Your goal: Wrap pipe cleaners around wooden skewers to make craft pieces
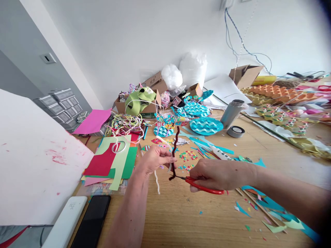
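My left hand (157,158) pinches a dark brown pipe cleaner (176,139) that stands upright and bends at its lower end. A cream pipe cleaner (156,182) passes through the same hand, one end hanging below and the other rising above the fingers. In my right hand (207,174) is a pair of scissors with red handles (210,190). Their dark blades touch or lie very near the brown pipe cleaner's lower end; whether the blades are apart I cannot tell. Behind the hands lie small coloured paper bits (188,156).
Stacked coloured paper (124,165), a black phone (91,220) and a white power bank (66,220) lie left. Farther back are tangled pipe cleaners (126,125), blue paper discs (206,126) and a grey flask (232,113). Blue paper scraps (271,199) and sticks lie right.
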Available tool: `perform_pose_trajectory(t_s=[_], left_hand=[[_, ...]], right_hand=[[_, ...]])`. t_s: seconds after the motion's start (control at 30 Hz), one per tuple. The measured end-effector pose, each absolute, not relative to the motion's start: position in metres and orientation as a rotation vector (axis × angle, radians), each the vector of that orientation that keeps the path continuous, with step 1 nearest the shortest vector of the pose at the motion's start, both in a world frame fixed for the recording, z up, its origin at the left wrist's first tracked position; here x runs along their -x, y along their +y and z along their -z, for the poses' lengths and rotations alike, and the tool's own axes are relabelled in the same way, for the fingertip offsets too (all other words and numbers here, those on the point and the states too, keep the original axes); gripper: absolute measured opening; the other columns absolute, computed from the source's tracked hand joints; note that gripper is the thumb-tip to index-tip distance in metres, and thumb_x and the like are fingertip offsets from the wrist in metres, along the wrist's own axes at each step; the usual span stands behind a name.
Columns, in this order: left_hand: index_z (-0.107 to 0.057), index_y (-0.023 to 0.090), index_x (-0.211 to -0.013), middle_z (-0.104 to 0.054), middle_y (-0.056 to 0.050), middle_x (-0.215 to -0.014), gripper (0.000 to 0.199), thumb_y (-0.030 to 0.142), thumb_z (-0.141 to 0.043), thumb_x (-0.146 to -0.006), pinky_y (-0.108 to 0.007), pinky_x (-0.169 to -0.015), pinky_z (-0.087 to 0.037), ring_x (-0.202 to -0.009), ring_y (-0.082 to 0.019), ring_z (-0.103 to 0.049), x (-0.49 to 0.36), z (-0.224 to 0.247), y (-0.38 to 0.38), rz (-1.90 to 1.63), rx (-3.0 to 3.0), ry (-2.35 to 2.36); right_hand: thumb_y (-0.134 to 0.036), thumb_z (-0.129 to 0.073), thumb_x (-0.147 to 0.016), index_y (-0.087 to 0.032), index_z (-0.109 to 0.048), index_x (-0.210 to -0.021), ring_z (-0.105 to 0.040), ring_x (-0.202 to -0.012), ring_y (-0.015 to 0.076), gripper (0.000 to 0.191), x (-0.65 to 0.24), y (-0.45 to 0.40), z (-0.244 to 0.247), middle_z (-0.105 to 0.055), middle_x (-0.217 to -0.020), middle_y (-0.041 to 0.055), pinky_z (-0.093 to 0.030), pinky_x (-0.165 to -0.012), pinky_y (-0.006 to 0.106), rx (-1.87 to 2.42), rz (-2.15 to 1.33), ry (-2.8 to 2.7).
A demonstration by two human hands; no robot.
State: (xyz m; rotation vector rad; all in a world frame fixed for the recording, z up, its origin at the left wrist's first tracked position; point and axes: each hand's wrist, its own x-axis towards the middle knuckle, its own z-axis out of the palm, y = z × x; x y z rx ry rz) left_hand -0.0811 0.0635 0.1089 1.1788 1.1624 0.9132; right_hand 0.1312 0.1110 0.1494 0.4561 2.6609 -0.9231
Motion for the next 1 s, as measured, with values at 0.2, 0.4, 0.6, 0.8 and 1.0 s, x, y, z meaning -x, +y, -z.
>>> perform_pose_trajectory(t_s=[0.2, 0.4, 0.6, 0.8, 1.0], left_hand=[[-0.068, 0.010, -0.065, -0.069, -0.006, -0.064, 0.027, 0.036, -0.076, -0.064, -0.024, -0.058, -0.048, -0.056, -0.013, -0.062, 0.079, -0.109, 0.064, -0.897, -1.159, 1.114], [-0.068, 0.010, -0.068, -0.069, -0.006, -0.067, 0.029, 0.038, -0.075, -0.065, -0.026, -0.060, -0.049, -0.058, -0.015, -0.064, 0.079, -0.107, 0.064, -0.911, -1.158, 1.072], [-0.068, 0.010, -0.068, -0.070, -0.006, -0.066, 0.031, 0.040, -0.077, -0.061, -0.028, -0.061, -0.050, -0.057, -0.015, -0.064, 0.079, -0.106, 0.064, -0.930, -1.122, 1.086], [-0.069, 0.012, -0.067, -0.071, -0.005, -0.067, 0.030, 0.041, -0.076, -0.063, -0.028, -0.063, -0.051, -0.058, -0.015, -0.064, 0.078, -0.108, 0.064, -0.936, -1.152, 1.130], [-0.068, 0.010, -0.066, -0.070, -0.007, -0.065, 0.030, 0.038, -0.077, -0.062, -0.025, -0.057, -0.049, -0.057, -0.014, -0.064, 0.081, -0.108, 0.065, -0.964, -1.114, 1.154]], right_hand=[[-0.062, -0.035, -0.088, -0.013, -0.062, -0.072, -0.040, -0.050, 0.0097, 0.058, -0.128, 0.112, -0.147, -0.051, -0.055, -0.0005, -0.029, -0.047, 0.021, -0.461, 0.902, 2.606], [-0.063, -0.036, -0.087, -0.014, -0.060, -0.069, -0.038, -0.050, 0.0099, 0.057, -0.124, 0.113, -0.146, -0.048, -0.056, -0.0012, -0.028, -0.047, 0.022, -0.440, 0.937, 2.598], [-0.064, -0.036, -0.086, -0.014, -0.059, -0.070, -0.038, -0.050, 0.0100, 0.058, -0.121, 0.111, -0.146, -0.048, -0.057, -0.0008, -0.026, -0.046, 0.023, -0.477, 0.914, 2.606], [-0.062, -0.037, -0.087, -0.014, -0.057, -0.068, -0.037, -0.049, 0.0089, 0.055, -0.118, 0.110, -0.149, -0.046, -0.055, -0.0023, -0.025, -0.046, 0.021, -0.476, 0.966, 2.633], [-0.055, -0.041, -0.089, -0.014, -0.065, -0.072, -0.044, -0.047, 0.0099, 0.050, -0.122, 0.107, -0.146, -0.055, -0.055, 0.0003, -0.028, -0.046, 0.022, -0.443, 0.915, 2.626]])
